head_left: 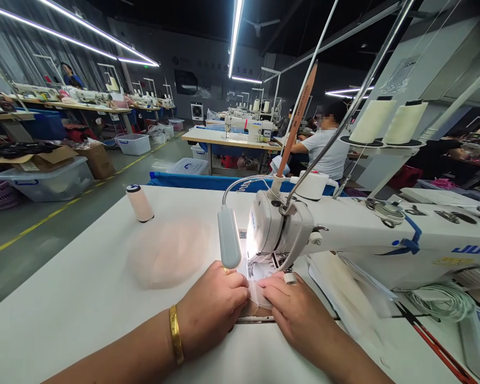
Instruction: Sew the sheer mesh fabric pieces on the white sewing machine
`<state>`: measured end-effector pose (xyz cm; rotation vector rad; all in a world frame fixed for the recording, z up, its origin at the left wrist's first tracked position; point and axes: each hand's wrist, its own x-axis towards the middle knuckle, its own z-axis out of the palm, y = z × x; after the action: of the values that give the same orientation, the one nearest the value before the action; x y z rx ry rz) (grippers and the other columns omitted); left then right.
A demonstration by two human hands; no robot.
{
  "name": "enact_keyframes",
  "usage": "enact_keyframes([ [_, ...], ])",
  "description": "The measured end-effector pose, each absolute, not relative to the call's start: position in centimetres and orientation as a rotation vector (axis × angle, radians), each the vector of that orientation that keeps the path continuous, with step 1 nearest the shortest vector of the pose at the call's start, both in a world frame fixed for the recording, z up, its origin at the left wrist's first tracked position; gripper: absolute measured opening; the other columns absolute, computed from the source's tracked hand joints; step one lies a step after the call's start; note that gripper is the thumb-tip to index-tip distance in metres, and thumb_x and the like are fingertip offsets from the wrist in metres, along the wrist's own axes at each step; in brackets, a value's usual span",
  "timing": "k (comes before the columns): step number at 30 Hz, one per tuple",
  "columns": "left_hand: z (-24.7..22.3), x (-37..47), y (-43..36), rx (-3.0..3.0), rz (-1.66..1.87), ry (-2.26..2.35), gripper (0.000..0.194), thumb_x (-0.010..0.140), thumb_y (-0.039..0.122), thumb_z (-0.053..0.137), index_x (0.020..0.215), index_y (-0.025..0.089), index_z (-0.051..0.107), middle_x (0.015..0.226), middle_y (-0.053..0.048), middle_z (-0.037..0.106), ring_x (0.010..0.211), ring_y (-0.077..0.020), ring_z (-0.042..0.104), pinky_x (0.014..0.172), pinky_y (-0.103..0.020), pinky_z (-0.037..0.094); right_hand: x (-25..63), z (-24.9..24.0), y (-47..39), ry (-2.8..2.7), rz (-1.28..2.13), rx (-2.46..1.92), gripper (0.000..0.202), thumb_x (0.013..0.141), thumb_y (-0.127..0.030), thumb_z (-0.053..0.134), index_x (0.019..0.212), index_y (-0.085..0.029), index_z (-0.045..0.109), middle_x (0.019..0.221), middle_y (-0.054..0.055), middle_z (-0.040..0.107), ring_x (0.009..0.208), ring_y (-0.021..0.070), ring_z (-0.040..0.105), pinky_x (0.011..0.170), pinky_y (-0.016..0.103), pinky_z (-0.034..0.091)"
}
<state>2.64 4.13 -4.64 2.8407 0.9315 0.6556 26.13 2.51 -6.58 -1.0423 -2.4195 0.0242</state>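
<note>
Close in front of me stands the white sewing machine (280,229), its head rising over my work, and a slim grey lamp (229,238) on a bendy metal neck hangs just beyond my left knuckles, covering part of my view there. A brown pencil (300,114) stands up behind the machine head, near a slanting metal rod. Left of all this, on the white table (84,320), a pale peach thread spool (140,204) stands near a rounded heap of sheer cloth (168,253), blurred at its edges. To my right lie thin whitish sheets (352,293), a loose coil of pale green cord (440,301) and a long red-and-black tool (432,341). Two fat, tapering cream cones (388,122) stand higher up, past the machine arm.

The piece I have at the machine is a small, translucent, whitish fabric (263,298), smooth and thin, lying just in front of the metal presser foot (251,269) (the light there is quite harsh). My left hand (218,298) is narrow, its fingers curled together at the fabric's left side; my right hand (294,301) lies lower and flatter, fingertips on the right side. Whether either one pinches the fabric or only presses it, I cannot tell.
</note>
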Motion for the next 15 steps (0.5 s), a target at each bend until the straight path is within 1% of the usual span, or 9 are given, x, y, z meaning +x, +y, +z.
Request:
enact_keyframes([
  [2, -4.70, 2.61, 4.21, 2.846, 0.652, 0.941, 0.026, 0.097, 0.008, 0.047, 0.078, 0.018, 0.063, 0.085, -0.003, 0.071, 0.075, -0.0204, 0.059, 0.069, -0.035, 0.044, 26.14, -6.65, 2.50, -2.425, 0.019, -1.071, 0.049, 0.080, 0.005, 0.046, 0.114, -0.023, 0.068, 0.096, 0.004, 0.075, 0.074, 0.0237, 0.062, 0.067, 0.036, 0.047],
  [3, -4.73, 2.60, 4.22, 2.846, 0.657, 0.943, 0.026, 0.096, 0.007, 0.048, 0.078, 0.018, 0.063, 0.086, -0.003, 0.071, 0.076, -0.0205, 0.059, 0.069, -0.035, 0.044, 26.14, -6.68, 2.51, -2.422, 0.020, -1.082, 0.049, 0.080, 0.005, 0.045, 0.114, -0.023, 0.068, 0.096, 0.005, 0.075, 0.076, 0.0243, 0.063, 0.067, 0.036, 0.047],
  [6, -4.83, 2.60, 4.14, 2.844, 0.686, 0.932, 0.024, 0.095, 0.007, 0.049, 0.078, 0.018, 0.063, 0.087, -0.003, 0.071, 0.077, -0.0205, 0.059, 0.070, -0.035, 0.043, 26.08, -6.61, 2.54, -2.425, 0.059, -1.086, 0.049, 0.082, 0.005, 0.044, 0.113, -0.024, 0.068, 0.098, 0.006, 0.075, 0.087, 0.0268, 0.064, 0.071, 0.037, 0.049],
  [8, -4.91, 2.62, 4.01, 2.847, 0.702, 0.911, 0.024, 0.094, 0.005, 0.050, 0.078, 0.019, 0.062, 0.086, -0.002, 0.071, 0.076, -0.0203, 0.058, 0.071, -0.035, 0.043, 25.99, -6.46, 2.48, -2.429, 0.096, -1.055, 0.047, 0.083, 0.005, 0.043, 0.112, -0.024, 0.068, 0.104, 0.006, 0.075, 0.093, 0.0270, 0.064, 0.074, 0.037, 0.049],
  [10, -4.98, 2.66, 3.87, 2.851, 0.705, 0.896, 0.024, 0.094, 0.005, 0.051, 0.079, 0.019, 0.063, 0.084, -0.002, 0.070, 0.076, -0.0202, 0.057, 0.072, -0.035, 0.043, 25.88, -6.29, 2.35, -2.432, 0.111, -1.001, 0.042, 0.087, 0.003, 0.044, 0.110, -0.024, 0.067, 0.108, 0.006, 0.074, 0.094, 0.0259, 0.064, 0.075, 0.036, 0.048],
  [12, -5.03, 2.70, 3.81, 2.855, 0.706, 0.899, 0.024, 0.094, 0.004, 0.051, 0.079, 0.019, 0.064, 0.083, -0.002, 0.070, 0.076, -0.0200, 0.057, 0.072, -0.035, 0.042, 25.78, -6.17, 2.24, -2.445, 0.120, -0.978, 0.037, 0.090, 0.002, 0.045, 0.105, -0.023, 0.067, 0.103, 0.005, 0.074, 0.089, 0.0238, 0.063, 0.073, 0.035, 0.046],
  [15, -5.04, 2.76, 3.89, 2.865, 0.704, 0.911, 0.025, 0.094, 0.005, 0.050, 0.077, 0.018, 0.063, 0.081, -0.002, 0.070, 0.074, -0.0197, 0.056, 0.070, -0.035, 0.041, 25.69, -6.12, 2.25, -2.470, 0.145, -0.997, 0.032, 0.088, 0.003, 0.045, 0.091, -0.023, 0.064, 0.085, 0.003, 0.069, 0.077, 0.0215, 0.059, 0.067, 0.033, 0.042],
])
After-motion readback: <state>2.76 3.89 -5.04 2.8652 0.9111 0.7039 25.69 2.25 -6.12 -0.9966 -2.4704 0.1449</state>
